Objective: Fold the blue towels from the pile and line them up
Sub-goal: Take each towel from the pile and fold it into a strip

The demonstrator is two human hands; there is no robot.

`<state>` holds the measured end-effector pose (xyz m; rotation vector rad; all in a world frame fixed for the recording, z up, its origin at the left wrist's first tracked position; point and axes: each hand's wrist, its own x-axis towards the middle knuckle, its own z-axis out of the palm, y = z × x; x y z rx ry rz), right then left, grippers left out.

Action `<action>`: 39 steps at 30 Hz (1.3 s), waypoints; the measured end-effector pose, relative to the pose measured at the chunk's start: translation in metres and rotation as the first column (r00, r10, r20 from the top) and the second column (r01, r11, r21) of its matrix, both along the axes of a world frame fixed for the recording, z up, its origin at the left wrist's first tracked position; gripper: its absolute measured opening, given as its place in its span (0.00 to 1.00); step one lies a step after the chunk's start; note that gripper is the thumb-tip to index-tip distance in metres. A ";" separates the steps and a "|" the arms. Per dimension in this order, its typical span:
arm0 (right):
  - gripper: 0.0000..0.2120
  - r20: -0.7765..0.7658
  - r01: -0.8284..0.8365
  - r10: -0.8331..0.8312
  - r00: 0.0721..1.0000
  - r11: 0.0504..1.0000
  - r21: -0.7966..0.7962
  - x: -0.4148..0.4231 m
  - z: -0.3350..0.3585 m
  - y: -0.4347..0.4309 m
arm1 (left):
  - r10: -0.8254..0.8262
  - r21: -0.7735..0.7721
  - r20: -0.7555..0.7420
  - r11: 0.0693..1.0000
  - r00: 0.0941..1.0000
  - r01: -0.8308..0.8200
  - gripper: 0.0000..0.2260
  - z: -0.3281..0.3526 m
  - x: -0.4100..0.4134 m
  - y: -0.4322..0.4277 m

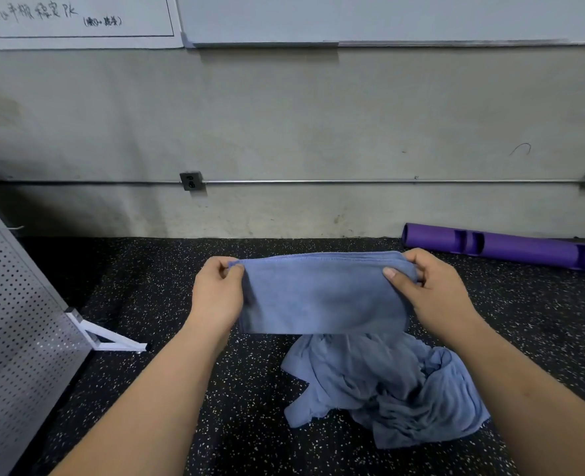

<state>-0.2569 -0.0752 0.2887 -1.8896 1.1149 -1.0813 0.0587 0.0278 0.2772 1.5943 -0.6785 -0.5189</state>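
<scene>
Head view: left grip pinches the top left corner of a folded blue terry towel. Right grip pinches the top right corner, thumb on the front face. Towel hangs taut between them, off the black speckled rubber floor. Crumpled pile of blue towels lies on the floor just below it. Purple plastic tube lies along the wall, far right.

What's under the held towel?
Below the held towel, the crumpled towel pile lies on the speckled floor. The pile's far edge is covered by the towel.
</scene>
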 end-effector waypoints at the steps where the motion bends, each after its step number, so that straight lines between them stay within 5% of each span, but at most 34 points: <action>1: 0.04 -0.006 0.009 -0.009 1.000 1.000 -0.019 0.001 0.002 0.001 | 0.000 -0.004 -0.021 1.000 1.000 0.000 0.07 0.000 -0.003 -0.001; 9: 0.15 -0.095 -0.002 -0.003 0.995 0.998 -0.060 -0.001 0.005 0.005 | -0.097 -0.096 -0.050 0.991 0.994 0.092 0.14 0.013 -0.028 0.001; 12: 0.15 -0.125 -0.073 0.063 0.990 0.994 -0.077 0.006 0.007 0.014 | -0.263 -0.076 0.144 0.958 0.954 0.276 0.19 0.014 -0.039 0.006; 16: 0.14 -0.129 -0.208 0.194 0.972 0.973 -0.104 0.016 0.009 0.026 | -0.396 -0.003 0.476 0.892 0.785 0.452 0.05 0.007 -0.054 0.009; 18: 0.14 -0.103 -0.262 0.253 0.962 0.961 -0.087 0.021 0.011 0.033 | -0.462 0.011 0.560 0.835 0.688 0.551 0.14 0.007 -0.059 0.010; 22: 0.11 -0.073 -0.296 0.292 0.954 0.952 -0.070 0.027 0.012 0.041 | -0.617 0.080 0.465 0.743 0.635 0.665 0.16 0.008 -0.067 0.011; 27: 0.08 -0.060 -0.327 0.326 0.943 0.945 -0.005 0.026 0.010 0.039 | -0.623 0.148 0.456 0.758 0.636 0.636 0.02 0.005 -0.065 0.012; 32: 0.06 -0.017 -0.396 0.400 0.916 0.911 0.111 0.023 0.006 0.032 | -0.527 0.113 0.458 0.833 0.716 0.542 0.00 0.000 -0.063 0.010; 39: 0.08 -0.012 -0.235 0.235 0.972 0.972 0.015 0.032 0.006 0.035 | -0.592 0.075 0.254 0.801 0.765 0.594 0.13 -0.001 -0.067 0.007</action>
